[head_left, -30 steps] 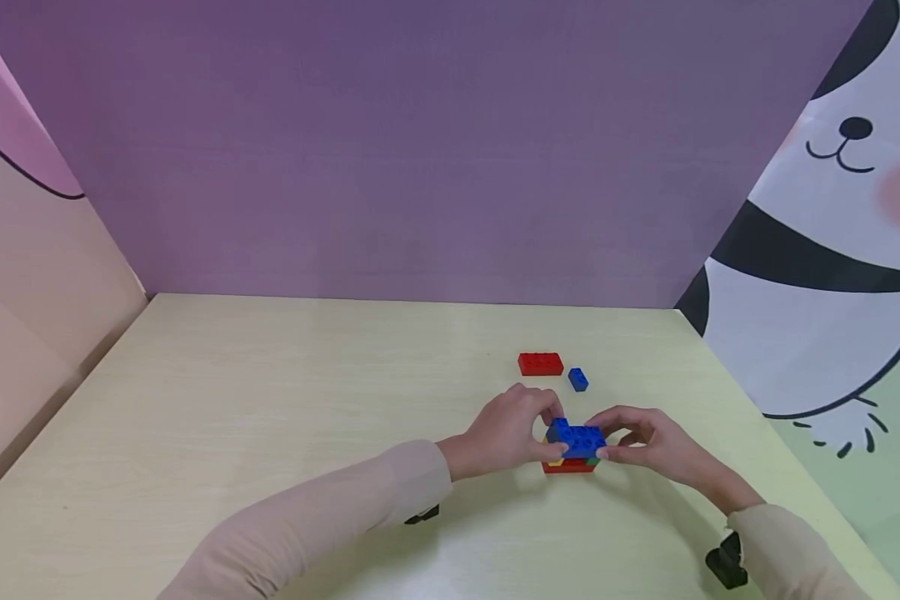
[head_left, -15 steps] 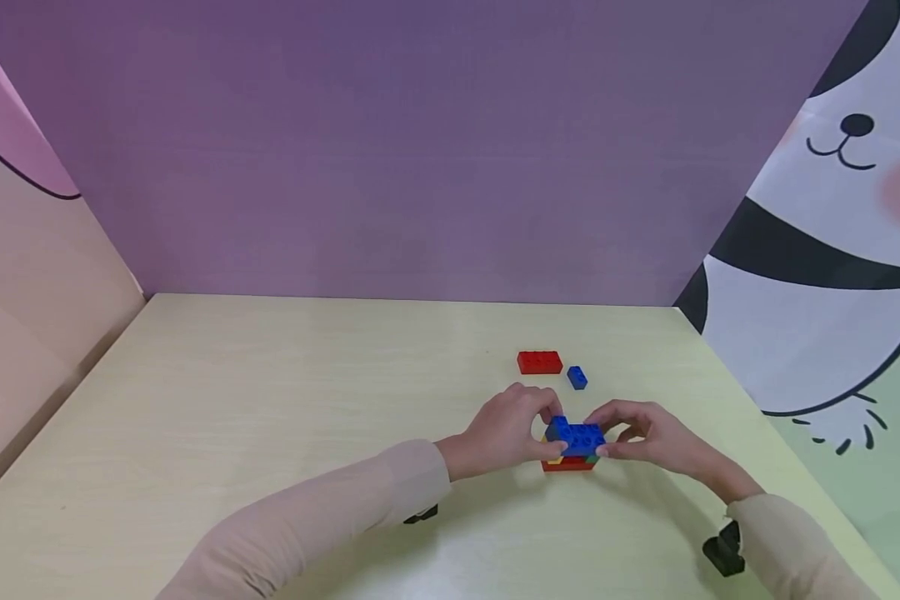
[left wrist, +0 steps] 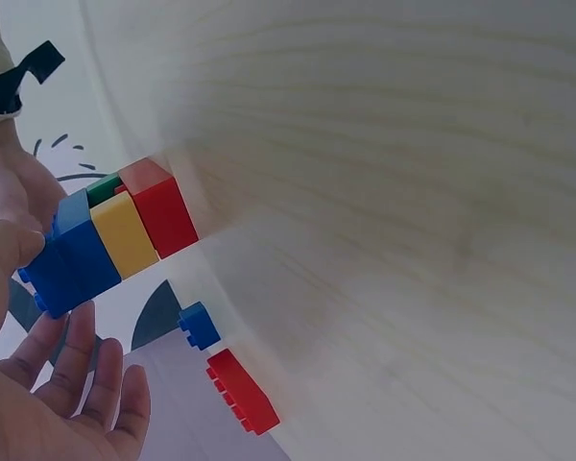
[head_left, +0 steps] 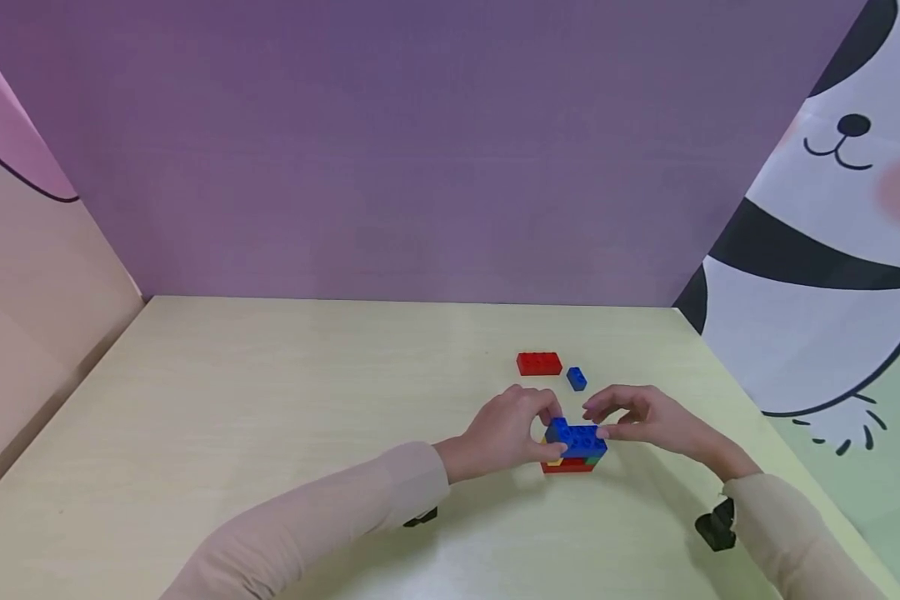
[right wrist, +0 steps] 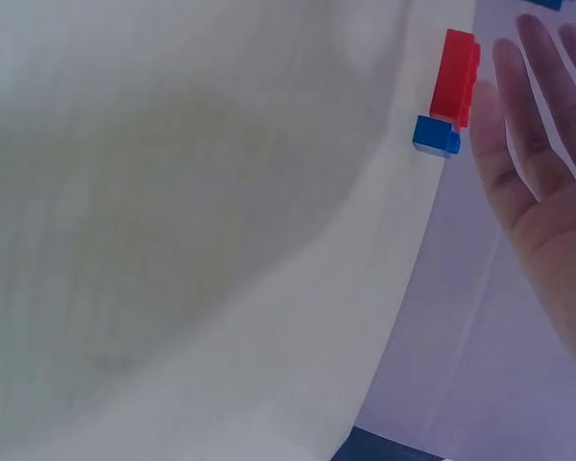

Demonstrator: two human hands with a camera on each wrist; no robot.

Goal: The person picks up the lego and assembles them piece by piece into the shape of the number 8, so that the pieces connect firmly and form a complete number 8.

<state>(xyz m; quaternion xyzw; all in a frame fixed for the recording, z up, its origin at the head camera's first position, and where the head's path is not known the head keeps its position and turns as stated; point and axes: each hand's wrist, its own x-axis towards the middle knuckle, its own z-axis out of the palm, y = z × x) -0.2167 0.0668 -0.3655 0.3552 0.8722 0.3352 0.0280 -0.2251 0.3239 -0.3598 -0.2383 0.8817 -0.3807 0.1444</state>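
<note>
A stack of toy building bricks stands on the table, right of the middle in the head view. Its base is a red brick [head_left: 567,468]; above it sit a yellow brick [left wrist: 125,233] and a green brick [left wrist: 104,189]. A long blue brick [head_left: 587,442] lies over these, with a smaller blue brick [head_left: 559,425] raised at its left end. My left hand [head_left: 504,429] pinches the blue bricks between thumb and fingers at the left. My right hand [head_left: 656,421] hovers at the stack's right end, fingers loose, thumb close to the long blue brick; contact there is unclear.
Behind the stack lie a loose red brick [head_left: 539,364] and a small loose blue brick [head_left: 577,379], near each other. A purple wall [head_left: 420,167] rises at the back edge of the table [head_left: 270,375]. A panda picture [head_left: 817,350] is at the right.
My right hand has let go of the long blue brick's right end and risen slightly. My left hand and the stack have stayed in place.
</note>
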